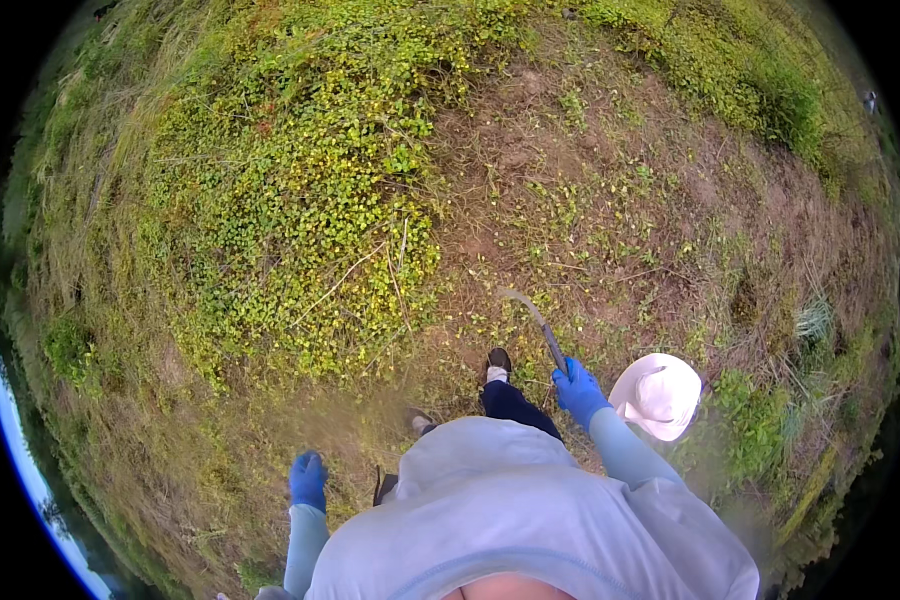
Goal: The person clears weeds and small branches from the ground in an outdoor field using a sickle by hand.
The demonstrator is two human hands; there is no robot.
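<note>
My right hand [581, 391], in a blue glove, grips the dark handle of a sickle [546, 328]. Its curved blade points ahead and to the left, over ground strewn with cut stems and leaves. My left hand [307, 480], also gloved in blue, hangs low at my left side with its fingers curled; no object shows in it. Dense low leafy plants [292, 225] spread ahead on the left. A pale wide-brimmed hat [658, 396] appears just right of my right forearm; whether someone wears it cannot be told.
Brown soil [525, 150] with scattered clippings lies ahead, bordered by a leafy bank [720, 67] at the upper right. Dry sticks [345, 281] rest on the plants. A green shrub [750, 420] stands to the right. A small distant figure, perhaps a person, shows at the far right edge.
</note>
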